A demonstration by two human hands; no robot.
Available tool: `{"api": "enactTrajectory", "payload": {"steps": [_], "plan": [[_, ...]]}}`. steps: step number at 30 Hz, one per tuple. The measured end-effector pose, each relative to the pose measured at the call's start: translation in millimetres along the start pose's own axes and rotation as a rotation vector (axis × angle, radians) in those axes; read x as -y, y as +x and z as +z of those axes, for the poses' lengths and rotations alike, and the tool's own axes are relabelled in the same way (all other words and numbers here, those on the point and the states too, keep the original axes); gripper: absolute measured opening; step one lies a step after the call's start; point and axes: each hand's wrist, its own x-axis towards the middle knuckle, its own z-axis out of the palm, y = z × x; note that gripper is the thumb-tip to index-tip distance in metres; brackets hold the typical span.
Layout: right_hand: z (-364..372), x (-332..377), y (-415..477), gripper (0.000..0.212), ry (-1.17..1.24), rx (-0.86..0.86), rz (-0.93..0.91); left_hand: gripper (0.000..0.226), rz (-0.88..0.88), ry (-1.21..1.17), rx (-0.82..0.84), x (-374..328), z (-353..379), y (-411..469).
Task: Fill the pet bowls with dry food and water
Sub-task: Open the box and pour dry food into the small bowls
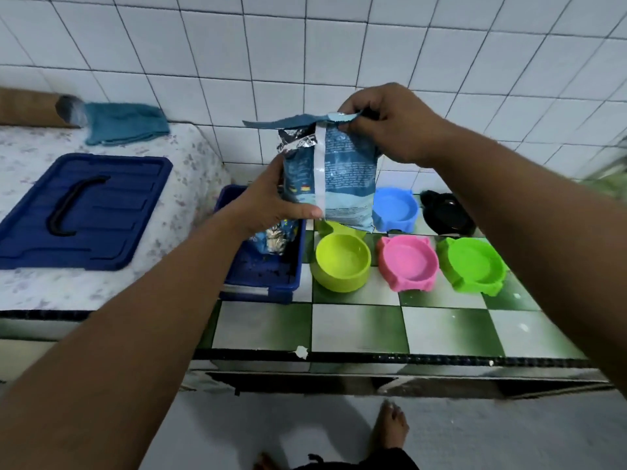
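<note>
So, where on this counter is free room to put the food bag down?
The bare patch is the checkered counter strip between its front edge and the yellow-green bowl, pink bowl and green bowl. Behind them it is crowded: the blue bowl and black bowl stand close together. The blue bin takes the left end.

Dim, even light; wide-angle bending at the edges, motion blur far right.

Print on food bag [342,178] too blurred; nothing legible.
</note>
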Motion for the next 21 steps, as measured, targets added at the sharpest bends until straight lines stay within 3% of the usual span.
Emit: {"api": "enactTrajectory", "payload": {"steps": [6,11,13,18,21], "plan": [[-46,-74,-24,0.010,0.238,-0.107,0.054,0.084,-0.044,-0.127,-0.070,8,91,44],[-88,-138,-41,0.042,0.586,-0.285,0.175,0.075,-0.076,-0.336,-0.154,18,182,86],[-99,-159,-46,0.045,0.695,-0.342,0.225,0.069,-0.083,-0.411,-0.169,19,212,103],[-122,-206,-61,0.048,0.762,-0.404,0.307,0.074,-0.164,-0.487,-0.192,31,263,142],[-125,-229,-72,0.053,0.805,-0.429,0.388,0.064,-0.225,-0.525,-0.190,35,282,161]]}}
